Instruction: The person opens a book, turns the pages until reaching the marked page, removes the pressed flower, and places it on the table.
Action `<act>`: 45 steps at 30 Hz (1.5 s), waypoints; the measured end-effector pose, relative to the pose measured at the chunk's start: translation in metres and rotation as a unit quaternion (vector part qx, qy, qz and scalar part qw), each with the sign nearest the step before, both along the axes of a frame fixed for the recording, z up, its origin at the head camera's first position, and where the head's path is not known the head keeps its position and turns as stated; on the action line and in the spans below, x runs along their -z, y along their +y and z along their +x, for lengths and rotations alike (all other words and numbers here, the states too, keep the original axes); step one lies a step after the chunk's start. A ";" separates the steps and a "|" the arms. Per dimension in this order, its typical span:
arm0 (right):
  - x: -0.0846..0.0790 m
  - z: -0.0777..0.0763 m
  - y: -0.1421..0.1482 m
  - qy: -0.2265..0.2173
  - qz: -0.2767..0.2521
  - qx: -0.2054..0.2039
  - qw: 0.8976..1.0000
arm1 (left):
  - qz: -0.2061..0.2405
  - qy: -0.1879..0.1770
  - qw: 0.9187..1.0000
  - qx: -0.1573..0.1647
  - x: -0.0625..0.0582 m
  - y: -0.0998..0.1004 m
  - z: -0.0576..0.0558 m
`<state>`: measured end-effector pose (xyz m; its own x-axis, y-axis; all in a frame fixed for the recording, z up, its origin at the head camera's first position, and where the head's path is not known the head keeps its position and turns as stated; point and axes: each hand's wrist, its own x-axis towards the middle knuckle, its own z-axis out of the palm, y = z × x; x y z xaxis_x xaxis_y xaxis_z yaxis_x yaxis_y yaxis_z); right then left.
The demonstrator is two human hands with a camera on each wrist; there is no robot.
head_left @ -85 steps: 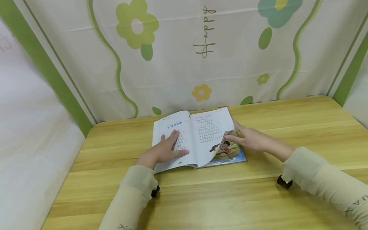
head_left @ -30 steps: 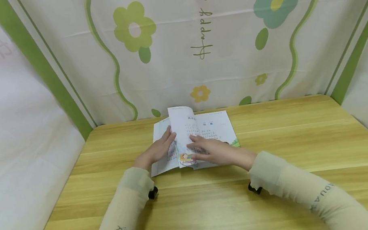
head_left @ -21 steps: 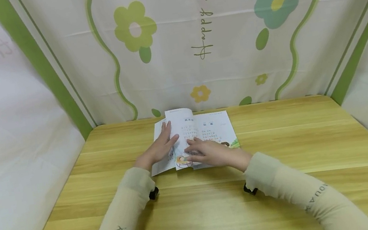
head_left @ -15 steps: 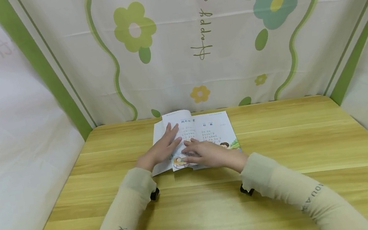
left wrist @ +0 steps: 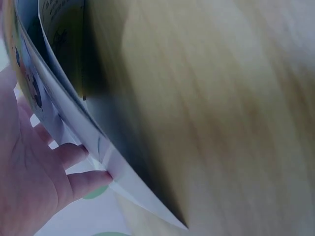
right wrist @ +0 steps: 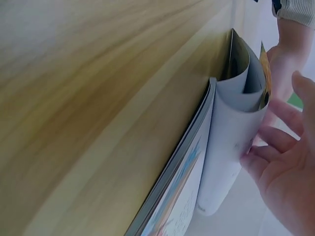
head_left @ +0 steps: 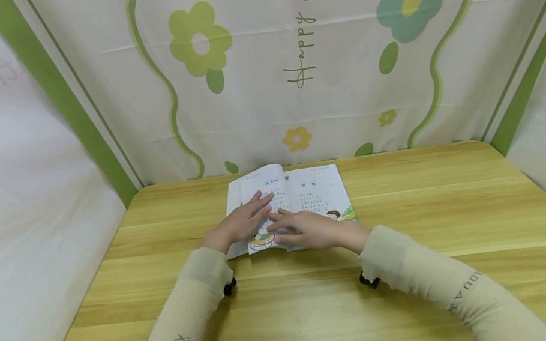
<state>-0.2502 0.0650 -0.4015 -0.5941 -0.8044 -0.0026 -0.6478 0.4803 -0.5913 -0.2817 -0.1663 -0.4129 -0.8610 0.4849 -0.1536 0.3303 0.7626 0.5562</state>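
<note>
Upon the page (head_left: 259,179), the left hand (head_left: 238,226) and right hand (head_left: 312,229) rest loosely spread fingers, its turn seemingly almost done, only its bulge unflattened, with the open book (head_left: 315,177) near the far edge of the table (head_left: 304,317).

The illustrated book (head_left: 328,188) lies open on the wooden table (head_left: 300,324); its white pages (head_left: 318,176) carry printed characters and coloured pictures, and the left-side pages (head_left: 257,182) bulge upward.
</note>
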 end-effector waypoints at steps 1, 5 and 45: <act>0.000 0.000 0.003 0.001 -0.002 -0.001 1.000 | -0.002 0.001 1.000 -0.001 0.000 0.000 0.000; 0.003 -0.003 0.014 0.004 0.004 0.003 1.000 | -0.007 0.006 1.000 -0.001 0.000 0.000 -0.002; 0.004 -0.021 0.131 -0.061 0.120 0.032 0.990 | -0.074 -0.023 0.996 -0.041 -0.006 0.009 0.001</act>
